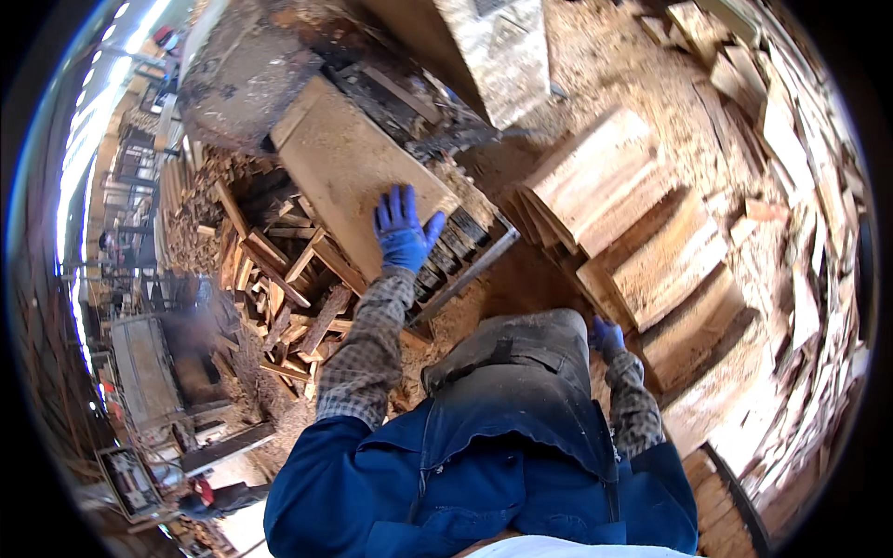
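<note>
In the upper middle of the frame the left hand (pixel 404 232), in a blue glove, lies flat on the near end of a broad wooden plank (pixel 358 172), fingers (pixel 394 206) spread wide and gripping nothing, seemingly pressing down to steady it. The plank rests tilted over a heap of wood scraps (pixel 279 288) at centre left, beside a metal bar (pixel 470 272). The right hand (pixel 606 336), also gloved, hangs low at centre right near stacks of cut boards (pixel 642 242); whether its fingers hold anything I cannot tell, as the sleeve and apron hide them
</note>
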`<state>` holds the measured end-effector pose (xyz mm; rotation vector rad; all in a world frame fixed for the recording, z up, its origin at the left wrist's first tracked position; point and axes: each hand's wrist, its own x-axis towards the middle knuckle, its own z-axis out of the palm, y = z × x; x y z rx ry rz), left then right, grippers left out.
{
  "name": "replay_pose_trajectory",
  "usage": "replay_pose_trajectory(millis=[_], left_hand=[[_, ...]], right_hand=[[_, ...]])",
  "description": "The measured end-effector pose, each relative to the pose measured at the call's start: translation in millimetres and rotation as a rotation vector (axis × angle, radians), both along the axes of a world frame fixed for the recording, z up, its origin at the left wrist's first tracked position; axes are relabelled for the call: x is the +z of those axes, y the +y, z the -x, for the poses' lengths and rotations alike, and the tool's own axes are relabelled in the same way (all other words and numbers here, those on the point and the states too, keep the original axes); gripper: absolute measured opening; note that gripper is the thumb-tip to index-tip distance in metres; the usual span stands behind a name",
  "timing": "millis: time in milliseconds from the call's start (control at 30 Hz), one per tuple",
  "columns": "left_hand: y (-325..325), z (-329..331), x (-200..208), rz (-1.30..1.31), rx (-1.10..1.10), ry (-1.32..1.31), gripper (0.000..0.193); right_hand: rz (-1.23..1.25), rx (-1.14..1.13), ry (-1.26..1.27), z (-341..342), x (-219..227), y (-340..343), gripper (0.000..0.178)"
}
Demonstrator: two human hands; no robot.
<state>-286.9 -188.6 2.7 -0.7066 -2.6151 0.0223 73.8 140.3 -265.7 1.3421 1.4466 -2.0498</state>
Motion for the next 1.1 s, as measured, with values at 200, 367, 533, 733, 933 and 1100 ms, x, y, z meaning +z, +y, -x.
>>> replay_pose_trajectory(millis=[200,367,533,733,933,1100], left_hand=[[-16.7,20.5,-12.1,0.076,-0.080,0.020,0.077],[-19.4,28.6,-3.0,0.097,-0.130,-0.008,0.074],[-25.1,38.2,-5.8,0.024,-0.139,0.013,0.072],[-37.4,51.9,-17.4,0.022,-0.107,0.094,0.072],[-39.5,68.1,-21.7,-0.018,-0.126,0.059,0.072],[-43.6,74.2,-22.5,-0.008,-0.157,0.126,0.069]], right_hand=[[-0.354,0.156,-0.038,-55.4,-54.3,16.6,0.037],[-0.088,-0.266,-0.141,-53.0,16.9,-40.9,0.041],[-0.054,-0.344,-0.216,-73.0,17.4,-98.8,0.042],[-0.020,-0.244,-0.217,-63.9,27.3,-181.6,0.039],[-0.197,-0.170,-0.247,-60.7,20.0,-239.6,0.044],[-0.274,-0.010,-0.367,-65.9,42.2,-250.5,0.047]])
